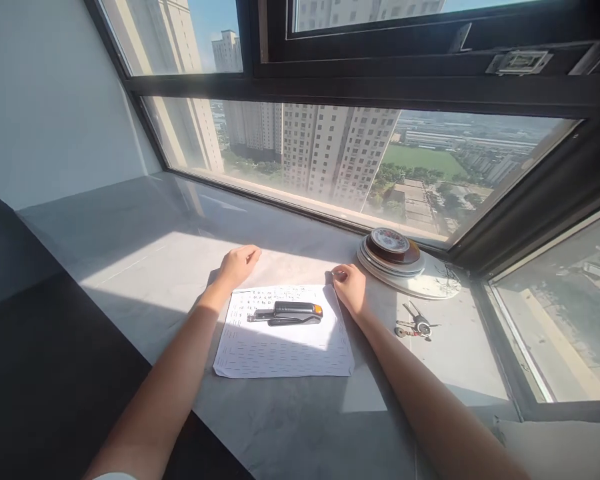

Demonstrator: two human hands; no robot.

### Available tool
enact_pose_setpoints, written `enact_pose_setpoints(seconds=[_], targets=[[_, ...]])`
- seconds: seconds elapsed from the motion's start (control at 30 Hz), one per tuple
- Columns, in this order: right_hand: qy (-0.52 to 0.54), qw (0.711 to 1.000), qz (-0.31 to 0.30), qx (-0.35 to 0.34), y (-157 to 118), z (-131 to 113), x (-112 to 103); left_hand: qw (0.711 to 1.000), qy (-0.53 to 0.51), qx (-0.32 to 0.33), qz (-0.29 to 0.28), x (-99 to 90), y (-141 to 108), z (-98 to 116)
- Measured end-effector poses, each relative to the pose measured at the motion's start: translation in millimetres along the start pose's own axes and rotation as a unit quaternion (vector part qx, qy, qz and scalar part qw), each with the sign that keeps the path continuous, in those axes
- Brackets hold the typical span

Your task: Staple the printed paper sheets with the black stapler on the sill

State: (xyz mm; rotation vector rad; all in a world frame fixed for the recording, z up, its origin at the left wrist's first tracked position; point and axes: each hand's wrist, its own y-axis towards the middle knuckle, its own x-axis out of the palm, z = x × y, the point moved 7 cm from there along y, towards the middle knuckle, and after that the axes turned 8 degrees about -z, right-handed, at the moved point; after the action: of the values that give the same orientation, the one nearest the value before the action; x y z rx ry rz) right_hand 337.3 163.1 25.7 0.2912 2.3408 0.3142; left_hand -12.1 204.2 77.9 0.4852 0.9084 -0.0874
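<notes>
Sheets of paper (285, 353) with printed lines and some handwriting lie on the grey sill. Across their upper half rests a black stapler (296, 309) with an orange end, touched by neither hand. My left hand (239, 265) is loosely closed just beyond the paper's top left corner, and I see nothing in it. By the top right corner, my right hand (351, 288) rests with its fingers curled in; no object shows in them. Part of its fingers is in shadow.
A stack of plates (390, 257) stands at the right by the window, on a larger pale round board or plate (443, 283). A small metal figure with wheels (419, 325) sits in front of it. Dark window frames (300, 83) border the sill, whose front edge drops off at the left.
</notes>
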Motion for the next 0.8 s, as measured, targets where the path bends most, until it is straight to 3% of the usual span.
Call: enact_pose_setpoints(seconds=[0.13, 0.27, 0.5, 0.63, 0.8], targets=[[-0.003, 1.0, 0.016, -0.002, 2, 1, 5, 0.997, 0.032, -0.069, -0.024, -25.9, -17, -35], [-0.005, 1.0, 0.018, 0.006, 5, 2, 8, 0.99, 0.0, -0.102, -0.101, -21.7, -41, -54], [0.001, 1.0, 0.02, 0.018, 8, 6, 12, 0.988, 0.029, -0.148, -0.043, -28.5, -68, -78], [-0.002, 1.0, 0.007, 0.019, 9, 5, 14, 0.988, 0.042, -0.143, -0.036, -30.7, -70, -83], [0.002, 1.0, 0.01, 0.023, 10, 4, 10, 0.991, 0.052, -0.119, -0.032, -26.3, -67, -68]])
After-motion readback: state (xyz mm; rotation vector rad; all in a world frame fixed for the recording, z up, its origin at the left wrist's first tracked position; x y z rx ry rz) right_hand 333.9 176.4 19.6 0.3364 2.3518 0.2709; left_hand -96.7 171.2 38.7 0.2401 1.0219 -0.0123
